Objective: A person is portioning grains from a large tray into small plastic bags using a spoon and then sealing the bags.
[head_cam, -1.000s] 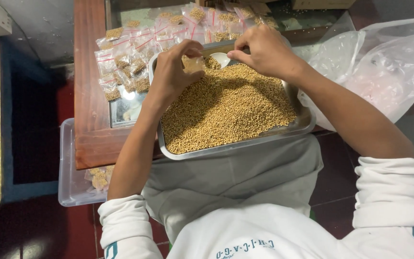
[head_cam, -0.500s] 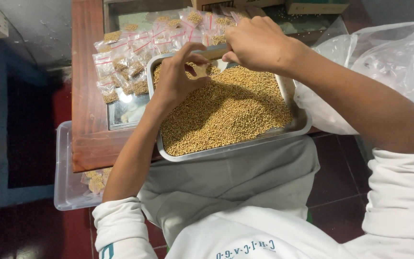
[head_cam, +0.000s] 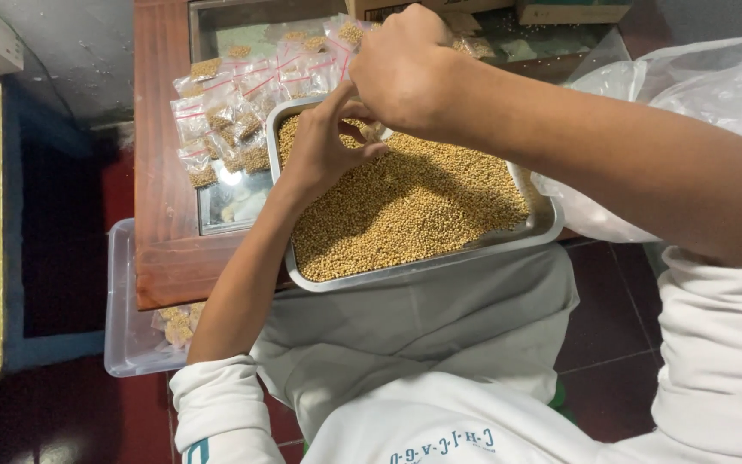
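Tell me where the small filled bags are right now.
In the head view, the small filled bags lie piled on the wooden table, left of the metal tray, beside the left hand.

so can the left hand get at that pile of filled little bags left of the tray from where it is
Probably yes. The left hand is over the tray's far-left corner, and the filled bags lie just beside that corner on the table, with nothing between them.

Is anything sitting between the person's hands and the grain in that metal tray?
Nothing visible does. The left hand and right hand meet right over the grain at the far end of the open tray.
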